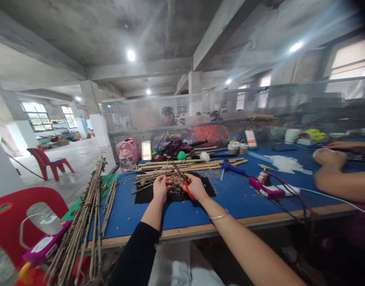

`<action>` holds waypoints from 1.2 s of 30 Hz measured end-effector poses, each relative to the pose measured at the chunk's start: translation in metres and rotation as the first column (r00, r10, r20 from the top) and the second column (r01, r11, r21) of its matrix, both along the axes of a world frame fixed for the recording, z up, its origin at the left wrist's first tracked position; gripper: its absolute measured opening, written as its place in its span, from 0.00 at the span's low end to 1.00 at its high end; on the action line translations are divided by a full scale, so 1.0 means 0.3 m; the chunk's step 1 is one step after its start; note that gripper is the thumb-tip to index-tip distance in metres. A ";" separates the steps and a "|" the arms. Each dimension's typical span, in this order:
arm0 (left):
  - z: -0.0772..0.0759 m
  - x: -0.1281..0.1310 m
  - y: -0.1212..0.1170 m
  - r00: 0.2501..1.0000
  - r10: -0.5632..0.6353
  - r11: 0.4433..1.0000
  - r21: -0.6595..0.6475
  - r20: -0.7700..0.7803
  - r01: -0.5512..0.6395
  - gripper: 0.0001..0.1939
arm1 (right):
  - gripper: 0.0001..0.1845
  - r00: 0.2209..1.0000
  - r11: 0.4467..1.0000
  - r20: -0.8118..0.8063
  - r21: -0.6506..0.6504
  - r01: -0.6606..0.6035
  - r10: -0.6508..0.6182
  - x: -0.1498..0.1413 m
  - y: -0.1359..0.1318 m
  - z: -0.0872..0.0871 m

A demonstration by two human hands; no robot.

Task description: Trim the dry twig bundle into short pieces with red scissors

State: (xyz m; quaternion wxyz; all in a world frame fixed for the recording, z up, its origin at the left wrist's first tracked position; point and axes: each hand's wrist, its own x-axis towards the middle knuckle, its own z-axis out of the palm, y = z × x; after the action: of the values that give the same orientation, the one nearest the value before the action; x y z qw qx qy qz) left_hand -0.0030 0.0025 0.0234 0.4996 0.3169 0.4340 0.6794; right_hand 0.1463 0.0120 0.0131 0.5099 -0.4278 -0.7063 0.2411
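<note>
My right hand [197,187] grips a pair of scissors [187,187] by the red-orange handles, with the dark blades pointing up and to the left. To its left, my left hand [161,190] is closed in a pinch close to the blades; what sits between its fingertips is too small to make out. Both hands are over a pile of dry brown plant bits [176,187], which lies on a black mat [143,197]. Thin dry stalks [143,182] lie at the mat's left side.
Bundled long stalks [86,210] lean over the table's left edge beside a red chair [48,198]. A blue glue gun [234,167] and a purple power strip [267,190] with cables lie to the right. A co-worker's arm [340,174] reaches in there. A perforated metal screen [134,119] stands behind.
</note>
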 end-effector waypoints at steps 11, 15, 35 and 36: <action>-0.002 0.018 -0.021 0.974 -0.114 0.990 0.057 -0.197 0.128 0.21 | 0.10 0.997 0.997 0.080 0.078 0.000 -0.007 -0.004 -0.018 0.008; -0.019 0.014 -0.014 0.918 -0.053 0.992 0.081 -0.393 0.092 0.18 | 0.10 0.998 0.997 0.068 0.079 0.004 -0.010 -0.003 -0.022 0.011; -0.020 -0.098 0.021 0.627 0.200 0.979 0.177 -0.753 -0.099 0.16 | 0.12 0.991 0.991 0.011 0.008 0.137 -0.137 0.016 -0.010 0.015; -0.019 -0.100 0.021 0.650 0.229 0.973 0.191 -0.724 -0.130 0.16 | 0.12 0.990 0.990 0.008 0.008 0.141 -0.141 0.016 -0.010 0.016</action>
State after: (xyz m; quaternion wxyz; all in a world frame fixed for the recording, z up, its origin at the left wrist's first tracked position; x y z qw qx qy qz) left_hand -0.0329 0.0088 0.0176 0.1900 0.5507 0.5864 0.5628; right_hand 0.1511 0.0090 0.0178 0.5243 -0.4759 -0.6772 0.2002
